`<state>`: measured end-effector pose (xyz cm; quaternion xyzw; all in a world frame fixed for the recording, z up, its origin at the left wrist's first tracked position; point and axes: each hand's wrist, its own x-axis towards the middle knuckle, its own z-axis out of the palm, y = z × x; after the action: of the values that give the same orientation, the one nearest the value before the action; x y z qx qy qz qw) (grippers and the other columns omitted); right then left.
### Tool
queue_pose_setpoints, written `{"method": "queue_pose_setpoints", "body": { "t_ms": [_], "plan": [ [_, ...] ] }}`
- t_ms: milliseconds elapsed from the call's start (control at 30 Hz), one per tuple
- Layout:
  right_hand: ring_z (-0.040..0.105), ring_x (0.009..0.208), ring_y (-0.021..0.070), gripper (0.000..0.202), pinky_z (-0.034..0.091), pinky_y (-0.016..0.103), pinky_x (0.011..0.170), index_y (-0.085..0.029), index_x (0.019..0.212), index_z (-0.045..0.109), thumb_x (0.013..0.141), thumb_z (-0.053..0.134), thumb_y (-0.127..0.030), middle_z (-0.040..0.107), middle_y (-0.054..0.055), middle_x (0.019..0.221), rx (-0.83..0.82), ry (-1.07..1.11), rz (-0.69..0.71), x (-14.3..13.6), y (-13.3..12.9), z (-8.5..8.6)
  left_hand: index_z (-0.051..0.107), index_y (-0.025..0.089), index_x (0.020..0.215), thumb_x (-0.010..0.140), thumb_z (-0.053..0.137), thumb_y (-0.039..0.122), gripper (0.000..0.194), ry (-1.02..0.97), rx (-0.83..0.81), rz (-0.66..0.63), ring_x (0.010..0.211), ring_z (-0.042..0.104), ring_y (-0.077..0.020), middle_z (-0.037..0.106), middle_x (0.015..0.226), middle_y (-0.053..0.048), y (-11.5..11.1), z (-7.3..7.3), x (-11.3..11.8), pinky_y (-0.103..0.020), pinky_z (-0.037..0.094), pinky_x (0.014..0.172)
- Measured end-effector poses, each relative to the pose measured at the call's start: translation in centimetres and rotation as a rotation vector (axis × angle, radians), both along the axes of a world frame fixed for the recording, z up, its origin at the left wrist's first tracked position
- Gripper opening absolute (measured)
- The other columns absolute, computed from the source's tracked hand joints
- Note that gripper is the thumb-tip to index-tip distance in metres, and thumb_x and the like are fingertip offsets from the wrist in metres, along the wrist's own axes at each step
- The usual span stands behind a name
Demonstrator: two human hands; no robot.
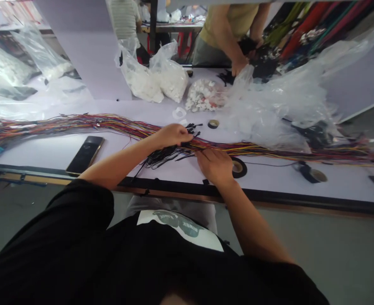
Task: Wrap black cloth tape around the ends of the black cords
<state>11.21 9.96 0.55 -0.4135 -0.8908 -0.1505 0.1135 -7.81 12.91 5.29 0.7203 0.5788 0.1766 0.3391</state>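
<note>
A long bundle of thin red, yellow and dark wires [117, 123] runs from side to side across the white table. My left hand [173, 135] is closed in a pinch over the middle of it, on a black cable [196, 134] whose tip sticks out past the thumb. Below that hand spreads a tuft of black cables [161, 156]. Close by on the right, my right hand [215, 164] has its fingers pressed together and curled onto the bundle; their tips are partly hidden. A roll of black tape [238, 167] lies against the right hand's outer side.
A phone [86, 154] lies left of my forearm. Another tape roll [312, 173] is at right, and a small one [213, 123] sits behind the wires. Plastic bags of white parts [171, 80] line the back. Across the table, a person's hands [239, 65] handle black parts.
</note>
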Motion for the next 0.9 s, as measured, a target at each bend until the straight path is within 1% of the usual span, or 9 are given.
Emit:
{"method": "queue_pose_setpoints", "body": {
  "t_ms": [67, 167, 300, 367, 467, 533, 633, 733, 900],
  "plan": [
    [0.056, 0.076, 0.0207, 0.043, 0.036, 0.035, 0.068, -0.022, 0.094, 0.07, 0.092, 0.027, -0.019, 0.066, 0.009, 0.075, -0.014, 0.016, 0.019, -0.1, -0.6, 0.4, 0.06, 0.012, 0.09, 0.081, 0.055, 0.033, 0.023, -0.275, -0.353, -0.071, 0.062, 0.062, -0.0123, 0.066, 0.08, -0.006, -1.9, -0.1, 0.8, -0.027, 0.047, 0.064],
    [0.057, 0.076, 0.0196, 0.041, 0.039, 0.034, 0.07, -0.025, 0.092, 0.069, 0.092, 0.029, -0.023, 0.067, 0.007, 0.076, -0.08, 0.099, 0.031, 0.1, -1.3, 0.5, 0.056, 0.012, 0.081, 0.08, 0.059, 0.027, 0.015, -0.558, -0.588, -0.048, 0.041, 0.05, -0.0058, 0.06, 0.064, 0.0, -3.8, -1.1, 1.6, -0.021, 0.04, 0.046],
    [0.06, 0.081, 0.0196, 0.029, 0.044, 0.035, 0.075, -0.025, 0.09, 0.067, 0.088, 0.04, -0.032, 0.068, 0.008, 0.085, -0.108, 0.583, -0.14, 1.4, -1.8, -0.1, 0.056, 0.012, 0.083, 0.079, 0.057, 0.016, 0.005, -0.674, -0.516, 0.005, 0.033, 0.041, -0.0024, 0.054, 0.056, 0.005, -5.3, -1.7, 2.2, -0.017, 0.03, 0.037],
    [0.058, 0.069, 0.0174, 0.023, 0.046, 0.032, 0.064, -0.023, 0.085, 0.065, 0.084, 0.046, -0.035, 0.064, 0.006, 0.076, -0.189, 0.971, -0.242, 1.8, -1.9, -0.5, 0.056, 0.013, 0.085, 0.08, 0.053, 0.01, 0.006, -0.655, -0.429, 0.02, 0.035, 0.045, -0.0026, 0.055, 0.057, 0.005, -6.1, -1.4, 2.7, -0.016, 0.033, 0.038],
    [0.039, 0.042, 0.0098, 0.02, 0.031, 0.024, 0.041, -0.021, 0.081, 0.062, 0.078, 0.052, -0.038, 0.047, -0.004, 0.052, -0.587, 1.435, -0.208, 1.8, -2.0, -0.5, 0.056, 0.013, 0.08, 0.079, 0.047, 0.004, 0.013, -0.542, -0.34, 0.013, 0.039, 0.049, -0.003, 0.054, 0.056, 0.006, -7.4, -0.7, 3.8, -0.015, 0.039, 0.043],
    [0.029, 0.037, 0.006, 0.015, 0.023, 0.021, 0.038, -0.02, 0.079, 0.062, 0.072, 0.057, -0.033, 0.04, -0.008, 0.047, -0.791, 1.609, -0.126, 1.6, -2.3, -0.1, 0.056, 0.012, 0.075, 0.078, 0.046, 0.001, 0.015, -0.446, -0.304, -0.001, 0.039, 0.046, -0.0026, 0.051, 0.053, 0.007, -8.0, -0.3, 4.4, -0.015, 0.037, 0.043],
    [0.032, 0.038, 0.0044, 0.015, 0.023, 0.019, 0.039, -0.019, 0.078, 0.063, 0.063, 0.063, -0.021, 0.042, -0.009, 0.046, -0.908, 1.722, -0.037, 1.7, -2.9, 0.7, 0.056, 0.012, 0.071, 0.077, 0.042, -0.001, 0.02, -0.374, -0.293, -0.012, 0.037, 0.042, -0.0022, 0.049, 0.05, 0.008, -8.4, 0.0, 5.0, -0.015, 0.034, 0.04],
    [0.038, 0.042, 0.006, 0.014, 0.024, 0.02, 0.039, -0.018, 0.075, 0.063, 0.062, 0.065, -0.024, 0.045, -0.007, 0.047, -1.035, 1.735, -0.018, 2.4, -3.5, 1.1, 0.057, 0.012, 0.073, 0.074, 0.042, -0.003, 0.021, -0.394, -0.358, -0.014, 0.037, 0.043, -0.0025, 0.05, 0.051, 0.007, -8.4, 0.0, 5.3, -0.015, 0.036, 0.04],
    [0.036, 0.039, 0.0056, 0.016, 0.022, 0.021, 0.039, -0.018, 0.063, 0.061, 0.065, 0.066, -0.032, 0.045, -0.006, 0.046, -1.053, 1.634, -0.013, 3.2, -3.6, 0.9, 0.057, 0.012, 0.081, 0.077, 0.051, 0.006, 0.009, -0.685, -0.53, 0.074, 0.044, 0.053, -0.0061, 0.059, 0.06, 0.003, -8.0, -0.8, 6.5, -0.02, 0.046, 0.047]
  ]
}}
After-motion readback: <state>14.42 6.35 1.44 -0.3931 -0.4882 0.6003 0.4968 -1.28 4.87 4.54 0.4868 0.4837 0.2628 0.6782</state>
